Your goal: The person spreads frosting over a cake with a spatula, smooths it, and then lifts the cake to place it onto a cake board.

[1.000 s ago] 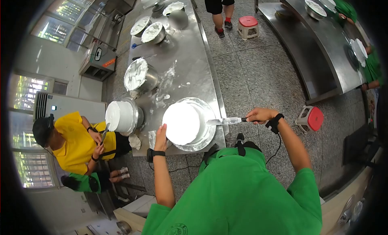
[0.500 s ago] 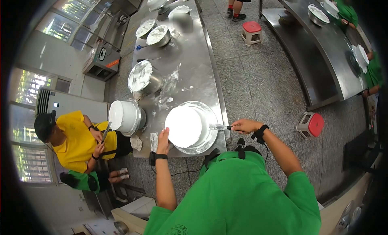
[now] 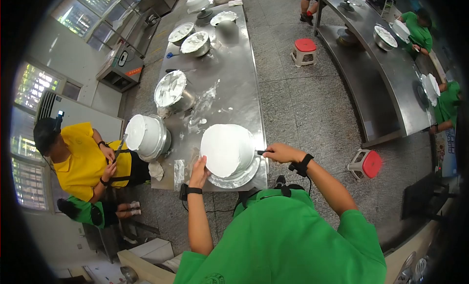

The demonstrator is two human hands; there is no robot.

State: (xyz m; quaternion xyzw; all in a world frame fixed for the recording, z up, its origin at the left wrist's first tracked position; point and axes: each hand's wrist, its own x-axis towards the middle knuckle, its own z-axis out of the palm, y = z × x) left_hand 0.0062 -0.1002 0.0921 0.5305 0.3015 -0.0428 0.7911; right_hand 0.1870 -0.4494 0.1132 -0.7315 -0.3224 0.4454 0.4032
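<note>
A white frosted cake (image 3: 220,149) stands over a round turntable (image 3: 240,182) at the near end of the steel table. Its smooth top and right side face me. My left hand (image 3: 198,173) is at the cake's lower left edge, fingers together against it, with part of the fingers hidden under the rim. My right hand (image 3: 281,153) is closed round the black handle of a spatula (image 3: 262,152). The spatula's blade is mostly hidden behind or under the cake's right side.
A second frosted cake (image 3: 145,132) stands at the left edge, beside a person in a yellow shirt (image 3: 80,159). Bowls of cream (image 3: 172,88) line the steel table (image 3: 232,71). A stool (image 3: 305,50) stands in the aisle, another stool (image 3: 365,163) nearer. People work at a second table (image 3: 391,88).
The spatula has moved inward, so its blade no longer shows over the turntable. The cake covers more of the turntable and shows more of its right side. My left hand stays at its edge.
</note>
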